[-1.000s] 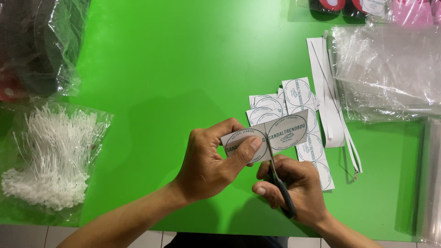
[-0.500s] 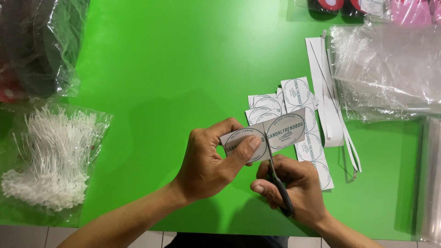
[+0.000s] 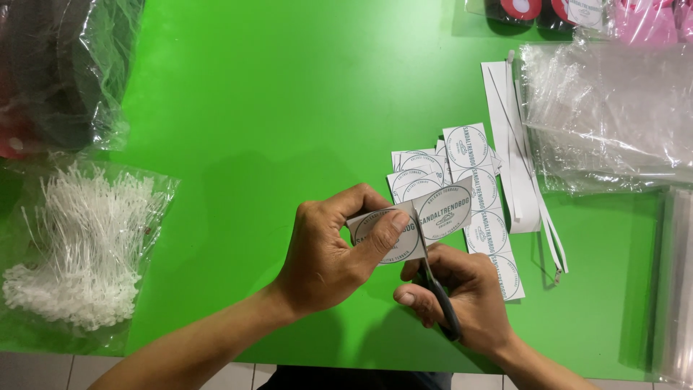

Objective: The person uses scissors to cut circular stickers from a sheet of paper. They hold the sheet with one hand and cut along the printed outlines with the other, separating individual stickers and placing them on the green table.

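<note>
Left hand [image 3: 325, 253] comes in from the near edge of the tabletop [image 3: 289, 108], forearm angled up and right, its grip closed on a strip of round printed labels [image 3: 422, 220], thumb pressed flat on the strip's left half and fingers curled behind. Right hand [image 3: 462, 296] sits just beside and below, knuckles up, fingers through the black handles of scissors [image 3: 437, 289], grip closed round them; the blades run up into the strip between two labels. Strip is held above the tabletop near its near edge, right of centre. Blade tips are hidden by the paper, so how far they are parted cannot be told. Cut labels [image 3: 462, 162] lie in a loose pile just beyond, white offcut strips [image 3: 516, 144] to their right. Bright green tabletop; bag of white tag fasteners [image 3: 79, 245] at left edge, clear plastic bags [image 3: 606, 108] at right edge, far-corner items cut off.
</note>
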